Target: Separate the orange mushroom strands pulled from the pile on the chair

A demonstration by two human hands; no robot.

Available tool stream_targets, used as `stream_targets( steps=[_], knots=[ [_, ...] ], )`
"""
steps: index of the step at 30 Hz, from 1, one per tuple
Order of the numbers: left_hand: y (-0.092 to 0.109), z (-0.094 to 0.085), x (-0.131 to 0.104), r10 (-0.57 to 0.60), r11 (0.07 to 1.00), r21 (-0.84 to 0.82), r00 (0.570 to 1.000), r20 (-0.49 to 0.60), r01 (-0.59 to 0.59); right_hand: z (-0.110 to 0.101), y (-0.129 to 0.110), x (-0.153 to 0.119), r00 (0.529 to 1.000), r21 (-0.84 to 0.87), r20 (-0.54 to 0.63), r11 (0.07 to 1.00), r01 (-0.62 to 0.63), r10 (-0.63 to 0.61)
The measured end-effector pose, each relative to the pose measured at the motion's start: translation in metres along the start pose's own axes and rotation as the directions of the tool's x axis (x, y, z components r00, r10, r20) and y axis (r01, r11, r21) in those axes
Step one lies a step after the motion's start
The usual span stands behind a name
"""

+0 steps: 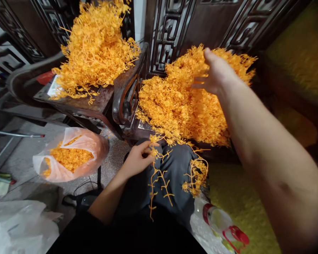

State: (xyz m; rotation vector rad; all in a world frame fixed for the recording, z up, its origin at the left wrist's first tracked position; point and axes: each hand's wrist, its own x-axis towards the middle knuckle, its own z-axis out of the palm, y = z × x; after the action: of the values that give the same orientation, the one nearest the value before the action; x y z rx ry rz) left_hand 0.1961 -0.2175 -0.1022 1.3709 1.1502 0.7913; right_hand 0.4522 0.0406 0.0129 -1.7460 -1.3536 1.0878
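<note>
My left hand (139, 158) is above my lap, thumb and forefinger pinched on an orange plastic branch (160, 173). Thin stems of that branch, some with bare side twigs, hang down over my dark trousers. Over a big heap of orange plastic sprigs (185, 102) reaches my right hand (217, 72), fingers apart and a little blurred. Nothing shows in its grasp, though I cannot tell whether its fingertips touch the heap. Another orange sprig (197, 173) dangles from the heap's front edge over my knee.
A second orange heap (95, 53) lies on a carved wooden chair (106, 102) at left. On the floor stands a pinkish plastic bag (95, 148) holding small orange pieces. A clear bottle with a red cap (222, 222) is beside my right leg. White plastic (18, 225) lies lower left.
</note>
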Motion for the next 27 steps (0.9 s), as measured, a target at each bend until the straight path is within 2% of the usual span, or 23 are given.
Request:
stream_targets(
  steps=[2, 3, 5, 6, 7, 9, 11, 12, 14, 16, 18, 19, 21, 24, 27],
  knots=[
    [0.003, -0.003, 0.001, -0.017, 0.997, -0.079, 0.999, 0.031, 0.019, -0.003, -0.017, -0.015, 0.998, -0.197, -0.039, 0.979, 0.047, -0.056],
    [0.004, -0.004, 0.001, -0.022, 0.993, -0.117, 0.999, 0.037, 0.026, -0.004, -0.022, -0.026, 0.989, -0.348, -0.073, 0.933, 0.095, -0.128],
    [0.005, -0.006, 0.001, -0.032, 0.985, -0.171, 0.999, 0.038, 0.038, -0.003, -0.024, -0.052, 0.938, -0.589, -0.086, 0.776, 0.225, -0.337],
    [0.005, -0.007, 0.002, -0.036, 0.982, -0.184, 0.999, 0.038, 0.042, -0.001, -0.02, -0.066, 0.901, -0.643, -0.041, 0.702, 0.307, -0.432],
    [0.005, -0.008, 0.002, -0.034, 0.982, -0.185, 0.999, 0.04, 0.041, 0.002, -0.014, -0.08, 0.869, -0.631, 0.031, 0.665, 0.4, -0.494],
    [0.003, -0.008, 0.002, -0.008, 0.988, -0.152, 0.999, 0.047, 0.015, 0.015, 0.008, -0.108, 0.839, -0.417, 0.22, 0.729, 0.542, -0.498],
    [-0.001, -0.005, 0.003, 0.04, 0.994, -0.101, 0.998, 0.038, -0.036, 0.036, 0.038, -0.135, 0.83, -0.164, 0.387, 0.856, 0.491, -0.402],
    [-0.003, -0.002, 0.003, 0.062, 0.995, -0.073, 0.998, 0.018, -0.06, 0.049, 0.053, -0.149, 0.848, -0.071, 0.384, 0.904, 0.422, -0.366],
    [-0.004, 0.008, 0.003, 0.083, 0.996, -0.026, 0.995, -0.053, -0.084, 0.077, 0.081, -0.173, 0.92, 0.135, 0.265, 0.955, 0.263, -0.29],
    [-0.004, 0.022, 0.0, 0.095, 0.995, 0.012, 0.986, -0.14, -0.095, 0.1, 0.099, -0.188, 0.97, 0.309, 0.142, 0.94, 0.146, -0.197],
    [0.0, 0.035, -0.003, 0.13, 0.991, 0.037, 0.971, -0.201, -0.125, 0.11, 0.103, -0.192, 0.982, 0.333, 0.003, 0.926, 0.177, -0.188],
    [0.002, 0.039, -0.006, 0.153, 0.988, 0.048, 0.964, -0.219, -0.146, 0.109, 0.101, -0.19, 0.973, 0.283, -0.062, 0.931, 0.232, -0.223],
    [0.008, 0.043, -0.008, 0.164, 0.986, 0.053, 0.968, -0.188, -0.157, 0.1, 0.091, -0.179, 0.934, 0.109, -0.144, 0.933, 0.344, -0.328],
    [0.02, 0.035, -0.004, 0.057, 0.998, 0.034, 0.998, 0.0, -0.057, 0.083, 0.075, -0.156, 0.883, -0.146, -0.091, 0.884, 0.445, -0.46],
    [0.034, 0.017, 0.003, -0.001, 0.999, 0.033, 0.991, 0.131, -0.004, 0.074, 0.069, -0.127, 0.867, -0.278, -0.017, 0.835, 0.474, -0.498]
  ],
)
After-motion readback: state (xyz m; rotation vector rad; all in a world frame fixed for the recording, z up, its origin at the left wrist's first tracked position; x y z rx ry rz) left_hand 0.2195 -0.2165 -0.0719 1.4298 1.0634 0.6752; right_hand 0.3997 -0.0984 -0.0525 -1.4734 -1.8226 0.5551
